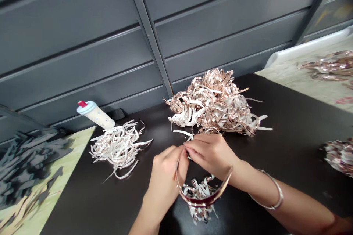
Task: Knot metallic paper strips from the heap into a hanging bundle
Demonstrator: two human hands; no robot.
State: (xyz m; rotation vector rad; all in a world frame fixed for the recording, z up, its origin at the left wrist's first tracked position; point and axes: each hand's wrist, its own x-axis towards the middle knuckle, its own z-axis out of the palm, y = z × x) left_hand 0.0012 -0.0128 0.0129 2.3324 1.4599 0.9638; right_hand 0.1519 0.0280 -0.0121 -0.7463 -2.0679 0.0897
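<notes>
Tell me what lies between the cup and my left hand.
In the head view, a loose pile of mostly white strips lies between the cup and the left hand.

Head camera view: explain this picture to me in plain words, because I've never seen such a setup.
There is no machine here. A person works with two bare hands, and the single camera is worn on the head, looking forward and down.

The left hand holds a curled shiny strip. The right hand meets it at the strip's upper end; whether it pinches the strip too is hard to see.

On the dark table lie a large copper-and-white heap of strips beyond the hands, a paler heap to the left, and a small pile below the hands. A lidded cup is near the grey panels behind.
</notes>
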